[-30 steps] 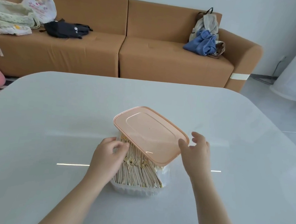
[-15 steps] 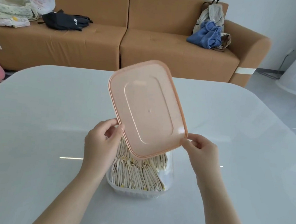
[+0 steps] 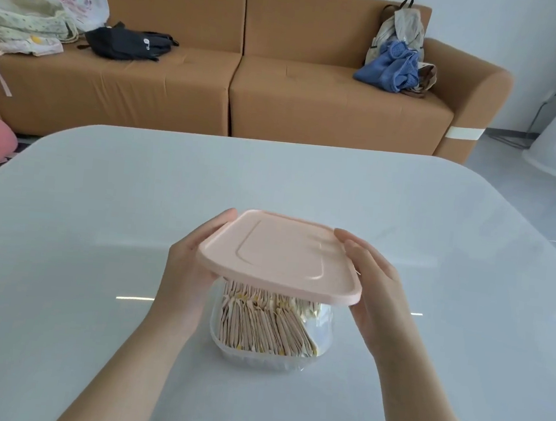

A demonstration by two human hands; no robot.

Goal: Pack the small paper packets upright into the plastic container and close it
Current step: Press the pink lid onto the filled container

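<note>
You have the lid lifted just above the container, which stands on the table between your forearms. Your left hand grips the lid's left edge, fingers curled round its far corner. Your right hand holds the right edge with fingers laid along it; its thumb is hidden beneath.

The packets stand on edge inside, leaning a little to the right, and their tops come close to the rim. The lid sits slightly off from the container's outline, its near right corner overhanging.

Square the lid over the rim first, then lower it level instead of one corner at a time. Watch the packet tops: any that stick up will probably catch under the lid and crumple, so nudge them down before you press. Once the lid sits all round, press along the edges and corners, and keep the container from sliding on the glossy tabletop.
</note>
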